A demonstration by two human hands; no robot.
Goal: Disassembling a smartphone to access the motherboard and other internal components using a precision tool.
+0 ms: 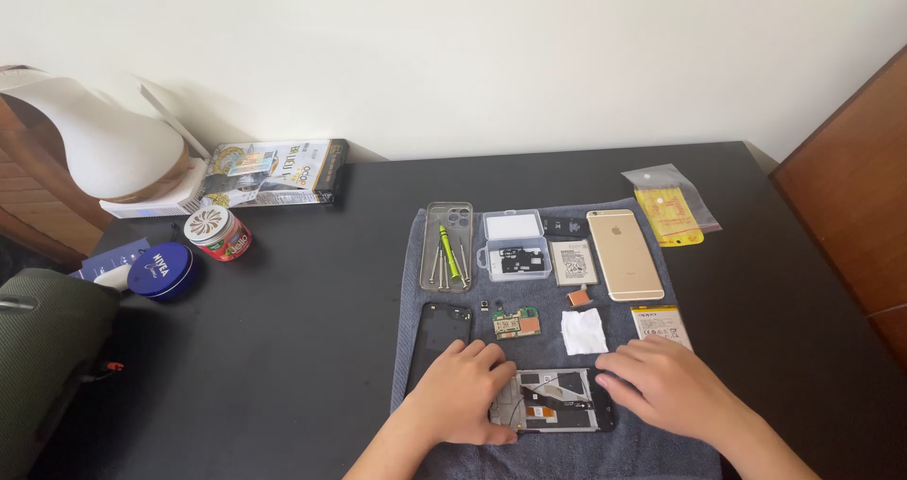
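Phone frame (pixel 557 400) (ends hidden) under L hand (pixel 465 392) & R hand (pixel 666 384), fingers flat, together.

Two hands rest on one grey towel (pixel 416 253): the left hand (pixel 463 395) and the right hand (pixel 666 381). Between them lies one opened phone frame (pixel 557 400). Just above the left hand sit one black back cover (pixel 436 334) and one small circuit board (pixel 516 323). Above the right hand lie one white cloth square (pixel 583 331), two flat batteries (pixel 658 323) (pixel 574 262) and one gold phone (pixel 624 253). Farther up are one clear phone case (pixel 448 234) holding one green screwdriver (pixel 448 253), and one clear plastic box (pixel 515 246). Far left of the left hand stand two round tins (pixel 162 270) (pixel 218 232).
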